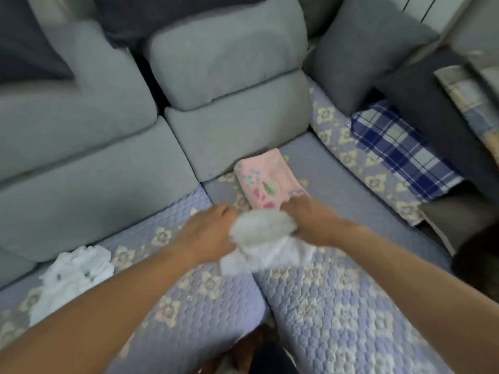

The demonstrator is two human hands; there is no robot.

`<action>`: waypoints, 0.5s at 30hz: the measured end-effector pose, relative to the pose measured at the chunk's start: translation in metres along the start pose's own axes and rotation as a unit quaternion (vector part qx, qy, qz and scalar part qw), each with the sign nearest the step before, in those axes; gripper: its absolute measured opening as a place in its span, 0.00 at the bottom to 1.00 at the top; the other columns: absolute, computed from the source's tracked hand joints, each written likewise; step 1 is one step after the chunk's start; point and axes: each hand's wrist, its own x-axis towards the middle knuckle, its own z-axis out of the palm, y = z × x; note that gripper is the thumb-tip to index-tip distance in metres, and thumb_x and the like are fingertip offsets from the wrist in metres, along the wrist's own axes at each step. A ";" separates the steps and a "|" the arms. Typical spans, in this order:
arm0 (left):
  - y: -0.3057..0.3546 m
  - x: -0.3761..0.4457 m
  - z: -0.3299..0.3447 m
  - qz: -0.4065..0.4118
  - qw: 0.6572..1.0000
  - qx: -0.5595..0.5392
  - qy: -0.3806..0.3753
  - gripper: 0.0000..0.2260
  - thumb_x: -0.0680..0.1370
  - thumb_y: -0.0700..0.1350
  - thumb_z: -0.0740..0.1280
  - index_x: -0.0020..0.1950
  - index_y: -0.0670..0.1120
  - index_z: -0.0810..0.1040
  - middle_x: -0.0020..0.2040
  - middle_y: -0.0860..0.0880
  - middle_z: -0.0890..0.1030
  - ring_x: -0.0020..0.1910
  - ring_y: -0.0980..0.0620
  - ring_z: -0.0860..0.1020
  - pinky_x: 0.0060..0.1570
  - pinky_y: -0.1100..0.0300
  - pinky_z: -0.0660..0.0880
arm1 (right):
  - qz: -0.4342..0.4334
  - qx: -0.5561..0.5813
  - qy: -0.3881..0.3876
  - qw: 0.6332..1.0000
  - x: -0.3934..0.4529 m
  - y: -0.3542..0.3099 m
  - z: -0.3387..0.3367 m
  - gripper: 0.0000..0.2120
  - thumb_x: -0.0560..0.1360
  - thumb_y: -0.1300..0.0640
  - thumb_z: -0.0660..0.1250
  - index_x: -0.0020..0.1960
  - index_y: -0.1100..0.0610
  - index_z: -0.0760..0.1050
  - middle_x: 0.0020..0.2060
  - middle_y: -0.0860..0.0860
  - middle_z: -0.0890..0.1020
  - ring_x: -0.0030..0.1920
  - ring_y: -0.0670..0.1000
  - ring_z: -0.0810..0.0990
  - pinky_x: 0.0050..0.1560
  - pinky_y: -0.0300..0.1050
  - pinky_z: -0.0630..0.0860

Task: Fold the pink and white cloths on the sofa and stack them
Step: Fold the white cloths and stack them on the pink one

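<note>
Just in front of the folded pink cloth, 2 hands, left and right, gripped a bunched white cloth; uneven bunching risked a lopsided fold.

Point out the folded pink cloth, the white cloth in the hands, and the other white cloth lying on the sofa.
folded pink cloth (266,178), head view, middle of its top face.
white cloth in the hands (263,238), head view, bunched middle.
other white cloth (71,276), head view, crumpled centre.
</note>
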 end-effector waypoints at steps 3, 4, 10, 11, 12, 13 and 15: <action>-0.018 0.060 -0.030 -0.005 0.984 0.043 0.170 0.22 0.63 0.46 0.76 0.54 0.44 0.75 0.51 0.43 0.75 0.50 0.38 0.76 0.44 0.49 0.73 | 0.025 -0.087 0.173 0.981 0.048 0.036 -0.047 0.18 0.64 0.60 0.68 0.54 0.57 0.73 0.47 0.56 0.74 0.47 0.61 0.73 0.43 0.58 0.75; -0.023 0.082 -0.033 -0.012 0.976 0.048 0.213 0.23 0.62 0.44 0.76 0.55 0.44 0.75 0.52 0.43 0.75 0.50 0.38 0.75 0.45 0.48 0.74 | 0.043 -0.115 0.223 0.967 0.060 0.043 -0.057 0.18 0.63 0.63 0.67 0.53 0.59 0.73 0.47 0.57 0.73 0.46 0.61 0.72 0.42 0.57 0.73; -0.070 0.240 0.029 -0.109 0.937 0.008 0.331 0.26 0.71 0.36 0.68 0.67 0.51 0.73 0.71 0.39 0.66 0.63 0.37 0.68 0.54 0.45 0.73 | 0.111 -0.191 0.341 0.914 0.134 0.076 0.012 0.19 0.65 0.66 0.65 0.56 0.60 0.74 0.45 0.58 0.74 0.44 0.59 0.70 0.41 0.53 0.62; -0.082 0.265 0.065 -0.135 0.949 -0.013 0.284 0.28 0.73 0.37 0.67 0.71 0.53 0.70 0.74 0.39 0.63 0.65 0.35 0.68 0.58 0.44 0.73 | 0.117 -0.176 0.303 0.929 0.155 0.080 0.044 0.21 0.64 0.65 0.67 0.57 0.60 0.74 0.45 0.57 0.73 0.44 0.58 0.70 0.41 0.52 0.61; -0.090 0.285 0.105 -0.179 0.960 -0.073 0.205 0.30 0.74 0.38 0.66 0.75 0.56 0.66 0.76 0.39 0.61 0.68 0.35 0.67 0.62 0.44 0.72 | 0.130 -0.156 0.249 0.947 0.175 0.084 0.078 0.23 0.63 0.64 0.69 0.58 0.60 0.74 0.46 0.57 0.73 0.44 0.58 0.71 0.40 0.52 0.62; -0.092 0.295 0.143 -0.234 0.948 -0.187 0.110 0.32 0.75 0.42 0.66 0.76 0.58 0.62 0.77 0.40 0.61 0.70 0.36 0.68 0.65 0.44 0.71 | 0.145 -0.129 0.188 0.963 0.194 0.087 0.112 0.23 0.62 0.62 0.72 0.57 0.59 0.75 0.46 0.56 0.74 0.43 0.59 0.72 0.39 0.51 0.65; -0.079 0.293 0.199 -0.383 0.780 -0.496 -0.007 0.28 0.73 0.54 0.69 0.71 0.57 0.66 0.69 0.43 0.74 0.62 0.41 0.77 0.60 0.45 0.77 | 0.165 -0.073 0.095 0.979 0.223 0.092 0.158 0.21 0.59 0.61 0.76 0.51 0.58 0.77 0.44 0.55 0.74 0.42 0.58 0.75 0.35 0.49 0.70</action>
